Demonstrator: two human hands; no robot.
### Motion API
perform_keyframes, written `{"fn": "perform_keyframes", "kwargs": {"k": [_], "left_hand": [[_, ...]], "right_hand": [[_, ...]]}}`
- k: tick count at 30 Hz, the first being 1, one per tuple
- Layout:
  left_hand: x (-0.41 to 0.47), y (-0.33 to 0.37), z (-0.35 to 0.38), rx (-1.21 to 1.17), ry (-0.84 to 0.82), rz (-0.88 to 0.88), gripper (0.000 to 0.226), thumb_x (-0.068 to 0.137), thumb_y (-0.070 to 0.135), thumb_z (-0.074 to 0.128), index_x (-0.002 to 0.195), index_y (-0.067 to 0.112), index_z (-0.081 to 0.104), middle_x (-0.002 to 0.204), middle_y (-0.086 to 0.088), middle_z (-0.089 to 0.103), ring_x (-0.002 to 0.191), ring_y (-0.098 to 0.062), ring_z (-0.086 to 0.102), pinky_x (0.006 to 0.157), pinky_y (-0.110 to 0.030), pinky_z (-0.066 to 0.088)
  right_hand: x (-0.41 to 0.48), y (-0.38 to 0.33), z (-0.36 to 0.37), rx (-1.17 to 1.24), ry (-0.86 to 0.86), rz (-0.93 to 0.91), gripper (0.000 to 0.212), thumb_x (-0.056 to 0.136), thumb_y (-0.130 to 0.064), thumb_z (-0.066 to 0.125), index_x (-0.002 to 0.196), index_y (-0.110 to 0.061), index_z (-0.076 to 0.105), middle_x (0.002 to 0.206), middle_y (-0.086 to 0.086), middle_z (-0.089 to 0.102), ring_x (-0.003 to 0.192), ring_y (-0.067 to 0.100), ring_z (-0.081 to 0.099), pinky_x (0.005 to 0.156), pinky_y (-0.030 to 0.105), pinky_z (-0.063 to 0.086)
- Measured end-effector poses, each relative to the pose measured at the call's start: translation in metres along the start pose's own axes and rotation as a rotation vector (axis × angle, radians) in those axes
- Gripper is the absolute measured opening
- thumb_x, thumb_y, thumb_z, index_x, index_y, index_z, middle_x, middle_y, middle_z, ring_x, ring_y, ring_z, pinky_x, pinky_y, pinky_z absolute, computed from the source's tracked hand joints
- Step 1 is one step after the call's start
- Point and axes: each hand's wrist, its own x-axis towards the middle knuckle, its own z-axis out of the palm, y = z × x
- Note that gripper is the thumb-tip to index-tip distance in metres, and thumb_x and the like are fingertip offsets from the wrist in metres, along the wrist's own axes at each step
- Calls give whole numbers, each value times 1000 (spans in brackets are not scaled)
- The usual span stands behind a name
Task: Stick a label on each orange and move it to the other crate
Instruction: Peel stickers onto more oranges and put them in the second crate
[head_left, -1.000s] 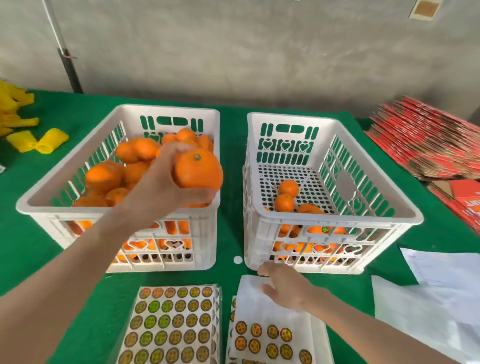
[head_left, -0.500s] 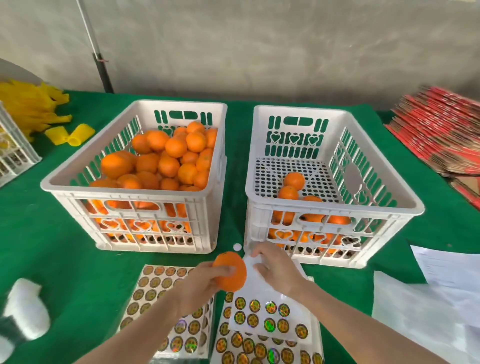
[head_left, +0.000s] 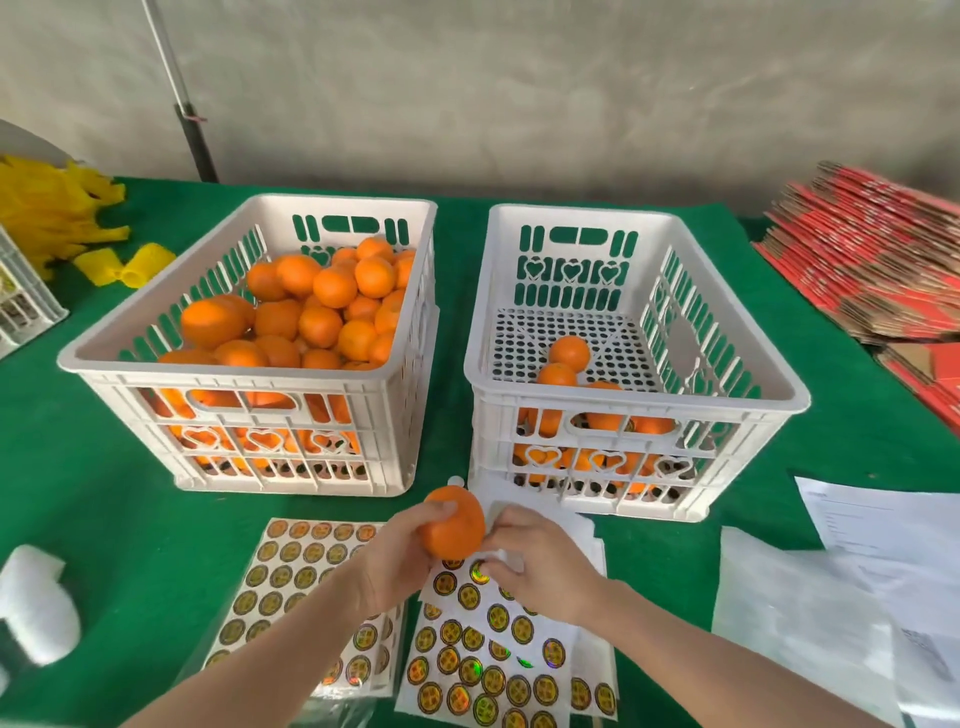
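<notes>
left hand (head_left: 400, 561): fingers (head_left: 431, 517) curled round orange (head_left: 460, 535), above label sheet (head_left: 493, 649), near front of right crate (head_left: 639, 400) | right hand (head_left: 540, 566): fingers bent at orange's right side, cannot tell if they pinch a label | orange's lower part hidden by both hands

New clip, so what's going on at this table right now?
A person is partway through a labelling job. The left hand holds one orange over the sticker sheets, in front of two white crates. The right hand is against the orange's side with its fingers curled; whether it pinches a label is unclear. The left crate holds a pile of oranges, and the right crate only a few oranges.
</notes>
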Motion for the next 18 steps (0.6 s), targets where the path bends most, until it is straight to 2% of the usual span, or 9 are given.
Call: {"fn": "perform_keyframes", "kwargs": {"k": [3,5,7,9,12,14,16,18], "left_hand": [[0,0,-1,2,-1,3,97,42,44,90,127,11,55,118,-16,66,102,-28,64,83,-34,52],[-1,0,-2,6,-6,-5,98,39,45,91,125,11,55,111,-14,68,96,-26,66,78,-33,53],[-2,-1,-1,16,-1,-17,103,36,45,91,125,12,54,112,-15,66,98,-27,63,81,-34,50],[-3,-1,-2,38,6,-28,106,32,46,92,125,12,53,116,-16,63,101,-29,61,82,-35,49],[-6,1,-2,110,-12,-59,98,37,42,89,122,10,54,110,-16,67,96,-28,65,75,-33,53],[-8,1,-4,150,-23,-70,88,45,37,84,121,4,56,105,-17,69,91,-28,67,74,-34,54],[-12,3,-4,206,-20,-36,81,47,34,81,117,1,59,103,-17,70,91,-27,67,75,-33,53],[-17,9,-2,284,27,42,78,42,36,81,113,10,61,107,-14,68,95,-26,64,77,-30,50]], "right_hand": [[-1,0,3,-68,11,54,26,88,-22,63,108,-8,70,109,9,60,107,20,54,95,24,40],[-5,-2,5,-64,40,42,17,85,-18,66,96,-7,73,102,9,62,101,22,57,88,21,40],[-8,-3,7,-63,29,34,12,84,-15,65,89,-6,73,96,10,63,94,23,58,83,20,39],[-10,-3,9,-39,8,46,12,86,-13,63,89,-5,71,94,9,62,90,21,58,80,18,39],[-10,-3,7,12,-16,64,9,87,-8,57,89,-2,65,87,3,61,82,13,53,74,10,34],[-9,-2,2,50,-28,104,8,89,-7,54,89,-2,60,84,4,60,78,13,51,71,15,39],[-4,-2,-7,70,-35,173,6,92,-9,51,88,-9,56,83,8,60,77,20,54,69,29,44],[3,-3,-22,80,-16,214,11,95,-12,49,85,-18,49,80,1,56,77,19,54,68,27,42]]}}
